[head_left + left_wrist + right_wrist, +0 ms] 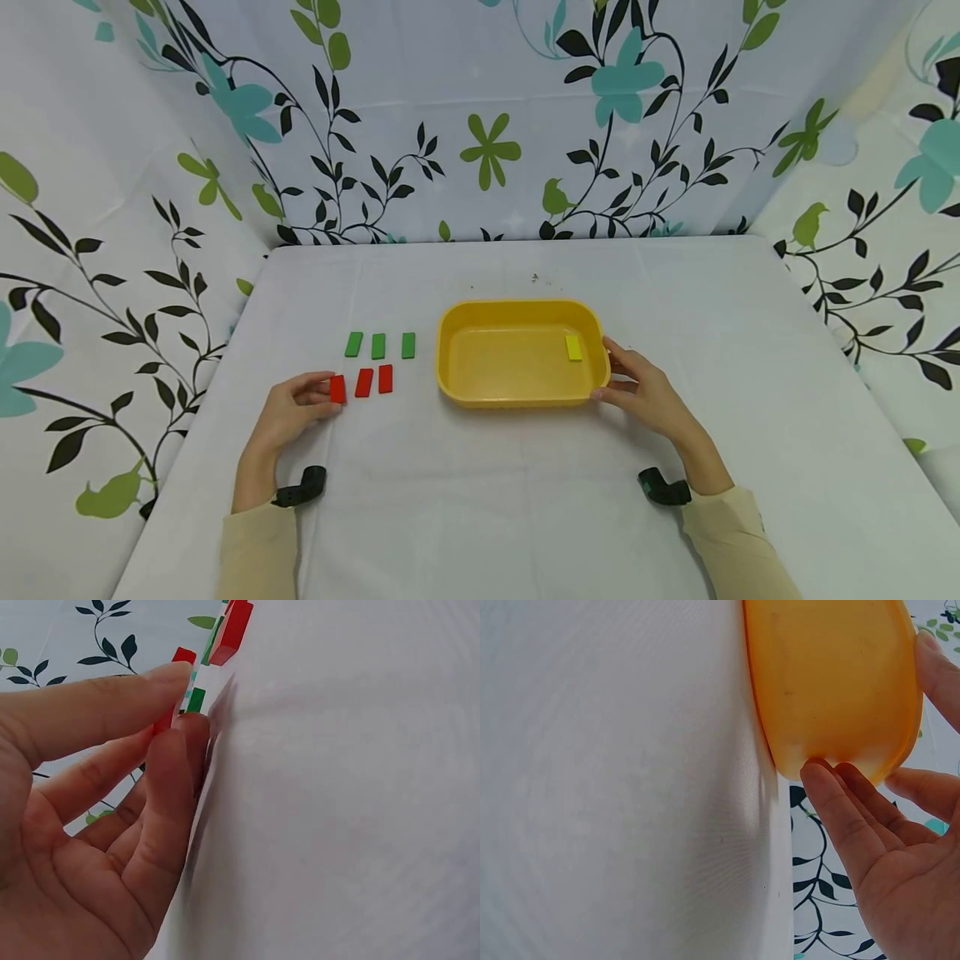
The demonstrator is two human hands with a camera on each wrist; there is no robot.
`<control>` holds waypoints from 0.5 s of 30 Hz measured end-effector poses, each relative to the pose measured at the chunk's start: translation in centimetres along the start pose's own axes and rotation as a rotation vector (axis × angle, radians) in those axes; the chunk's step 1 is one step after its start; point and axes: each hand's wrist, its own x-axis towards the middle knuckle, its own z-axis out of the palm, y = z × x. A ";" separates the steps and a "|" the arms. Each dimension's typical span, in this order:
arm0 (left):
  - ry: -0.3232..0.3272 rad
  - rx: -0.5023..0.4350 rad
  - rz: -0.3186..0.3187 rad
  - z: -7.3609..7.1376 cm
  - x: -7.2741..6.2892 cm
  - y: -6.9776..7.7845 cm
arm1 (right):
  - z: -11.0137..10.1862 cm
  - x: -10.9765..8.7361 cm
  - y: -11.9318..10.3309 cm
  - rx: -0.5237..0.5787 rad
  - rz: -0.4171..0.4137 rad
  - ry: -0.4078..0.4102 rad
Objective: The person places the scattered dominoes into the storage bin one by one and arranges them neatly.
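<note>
On the left of the head view, my left hand (296, 408) pinches a small red block (337, 389) between thumb and fingertips, low over the table. That block partly hides behind the thumb in the left wrist view. Two more red blocks (363, 382) lie just to its right, and three green blocks (378, 345) form a row behind them. My right hand (641, 392) holds the right end of a yellow tray (517, 402), thumb at the near corner and fingers along the end wall. Inside the tray, toward its right, lies one yellow block (573, 347).
A white cloth covers the table (480, 500). Floral curtains (487, 100) hang behind it and at both sides. Each wrist wears a small black camera, such as the left camera (302, 487). A few dark specks (535, 277) show behind the tray.
</note>
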 end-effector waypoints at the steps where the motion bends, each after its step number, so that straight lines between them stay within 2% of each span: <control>1: 0.001 -0.010 -0.003 -0.1 -0.1 0.1 | 0.0 0.0 0.0 0.000 0.000 0.000; 6: 0.017 -0.041 0.001 -0.3 -0.3 1.4 | -0.1 0.1 -0.3 0.003 0.014 -0.009; 15: 0.029 -0.100 0.121 -0.2 0.1 5.2 | -0.1 0.0 -0.2 0.025 0.020 -0.016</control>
